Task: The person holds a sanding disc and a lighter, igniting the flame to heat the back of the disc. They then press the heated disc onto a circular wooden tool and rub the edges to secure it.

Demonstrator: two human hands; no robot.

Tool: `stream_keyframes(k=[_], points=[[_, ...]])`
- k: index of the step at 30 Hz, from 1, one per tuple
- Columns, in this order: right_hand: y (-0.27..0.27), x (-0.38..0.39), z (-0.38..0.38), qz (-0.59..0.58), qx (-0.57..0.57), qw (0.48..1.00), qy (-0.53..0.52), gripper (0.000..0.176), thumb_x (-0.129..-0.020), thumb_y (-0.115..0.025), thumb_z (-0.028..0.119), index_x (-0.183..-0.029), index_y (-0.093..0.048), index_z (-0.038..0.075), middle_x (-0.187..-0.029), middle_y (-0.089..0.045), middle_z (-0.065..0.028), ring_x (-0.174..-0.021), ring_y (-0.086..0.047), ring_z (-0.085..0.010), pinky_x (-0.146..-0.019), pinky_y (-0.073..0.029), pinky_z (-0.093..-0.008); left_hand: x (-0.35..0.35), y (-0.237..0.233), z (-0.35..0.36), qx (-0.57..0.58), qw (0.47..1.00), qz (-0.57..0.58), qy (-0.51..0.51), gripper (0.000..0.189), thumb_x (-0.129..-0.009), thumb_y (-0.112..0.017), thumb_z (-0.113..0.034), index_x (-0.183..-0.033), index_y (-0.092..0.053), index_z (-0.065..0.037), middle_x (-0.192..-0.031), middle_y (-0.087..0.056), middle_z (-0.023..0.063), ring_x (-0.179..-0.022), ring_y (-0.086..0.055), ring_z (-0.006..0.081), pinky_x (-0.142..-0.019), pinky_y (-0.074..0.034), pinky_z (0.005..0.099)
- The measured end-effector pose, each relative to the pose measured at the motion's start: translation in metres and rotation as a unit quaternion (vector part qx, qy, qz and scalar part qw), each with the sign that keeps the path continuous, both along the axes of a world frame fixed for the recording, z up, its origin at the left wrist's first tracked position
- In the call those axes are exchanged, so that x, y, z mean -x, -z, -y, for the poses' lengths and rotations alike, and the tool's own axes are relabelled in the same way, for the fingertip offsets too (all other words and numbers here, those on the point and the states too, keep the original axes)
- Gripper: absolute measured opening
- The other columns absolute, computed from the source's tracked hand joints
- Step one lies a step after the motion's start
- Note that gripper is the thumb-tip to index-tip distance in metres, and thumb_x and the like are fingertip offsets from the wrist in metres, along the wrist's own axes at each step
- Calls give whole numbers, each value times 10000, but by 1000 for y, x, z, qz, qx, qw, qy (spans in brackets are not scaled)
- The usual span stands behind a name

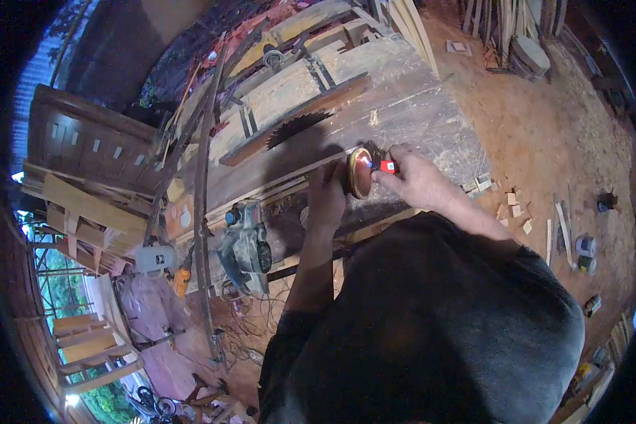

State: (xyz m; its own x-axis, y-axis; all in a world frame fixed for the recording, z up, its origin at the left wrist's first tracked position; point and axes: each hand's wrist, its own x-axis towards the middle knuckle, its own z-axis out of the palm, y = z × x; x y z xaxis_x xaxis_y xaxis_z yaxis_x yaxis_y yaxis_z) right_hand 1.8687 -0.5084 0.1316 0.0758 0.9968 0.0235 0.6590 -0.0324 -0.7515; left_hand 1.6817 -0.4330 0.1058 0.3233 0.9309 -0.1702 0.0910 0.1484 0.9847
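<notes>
My left hand (327, 192) is closed at the near-left edge of a round brown disc (361, 182) with a golden rim, held upright above the wooden saw table (417, 92). My right hand (418, 177) grips a small red lighter (388, 167) with a white label, its thumb and fingers around the body. A bright bluish-white glow shows where the lighter's front end meets the disc's face. Most of my left fingers are hidden behind the disc and in shadow.
A toothed circular saw blade (300, 129) sticks up from the table beyond my hands. A dusty power tool (244, 247) sits left of me, near an orange drill (182, 280) and a plastic jug (155, 259). Wood offcuts (514, 205) lie on the dirt floor at right.
</notes>
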Motion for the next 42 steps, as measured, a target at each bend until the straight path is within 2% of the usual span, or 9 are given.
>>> stream_keyframes(k=[6, 9, 18, 23, 26, 31, 33, 37, 42], points=[[-3, 4, 2, -45, 11, 999, -17, 377, -838, -655, 331, -885, -537, -24, -883, -549, -229, -866, -552, -383, -759, -444, -431, 0, -4, 3, -32, 999, -13, -31, 215, -944, -532, -145, -1104, -603, -20, -998, -639, 49, -860, -568, 106, -747, -461, 266], [0, 4, -1, -32, -5, 999, -3, 377, -835, -656, 335, -893, -540, -19, -872, -552, -221, -859, -556, -377, -749, -445, -429, 1, -1, 0, 3, 998, 62, 4, 215, -945, -536, -151, -1104, -602, -23, -996, -639, 51, -854, -568, 106, -733, -465, 267], [-10, 0, -8, -26, -1, 1000, 17, 373, -835, -656, 342, -897, -543, -8, -890, -566, -226, -837, -575, -392, -738, -452, -442, 4, -5, 2, -92, 992, -81, -11, 230, -926, -536, -143, -1078, -612, 11, -979, -653, 87, -880, -590, 135, -757, -469, 286], [0, 7, -7, 15, -58, 998, -4, 357, -831, -659, 335, -901, -550, 3, -844, -576, -198, -810, -583, -370, -720, -460, -440, 2, -11, 2, -48, 998, -40, -1, 221, -912, -541, -134, -1047, -629, 18, -965, -660, 86, -852, -598, 136, -750, -470, 288], [-10, 8, -6, 2, -15, 999, -31, 356, -831, -657, 334, -896, -547, 2, -845, -577, -198, -818, -579, -372, -724, -461, -439, 12, 25, -9, -85, 995, 48, -11, 219, -912, -555, -152, -1017, -644, 19, -923, -660, 73, -830, -592, 121, -717, -474, 279], [-7, 12, -3, -2, 10, 999, -37, 357, -835, -651, 331, -906, -539, -1, -867, -568, -205, -859, -568, -376, -747, -459, -438, 8, 6, -7, -40, 998, 39, 2, 262, -915, -570, -223, -1000, -654, 11, -880, -650, 49, -789, -577, 107, -677, -464, 261], [-2, 12, -3, -2, 4, 999, -45, 355, -837, -648, 328, -910, -536, -1, -878, -564, -209, -874, -565, -377, -755, -458, -440, 6, 6, -2, -8, 998, 28, -54, 282, -919, -563, -240, -1005, -655, 12, -894, -649, 46, -785, -574, 102, -666, -458, 256], [-2, 14, 2, 10, -5, 999, -36, 338, -839, -645, 305, -926, -534, -3, -910, -554, -226, -890, -562, -396, -769, -456, -453, -6, -39, 13, -39, 994, -54, -82, 296, -932, -542, -224, -1063, -631, 26, -937, -645, 57, -806, -583, 110, -705, -475, 258], [1, 14, 4, -3, -10, 999, -42, 343, -831, -651, 293, -940, -532, -10, -931, -550, -245, -897, -560, -422, -780, -453, -471, -1, -22, 5, -36, 997, -9, -74, 273, -940, -520, -183, -1086, -618, 25, -948, -644, 59, -813, -591, 111, -712, -490, 262]])
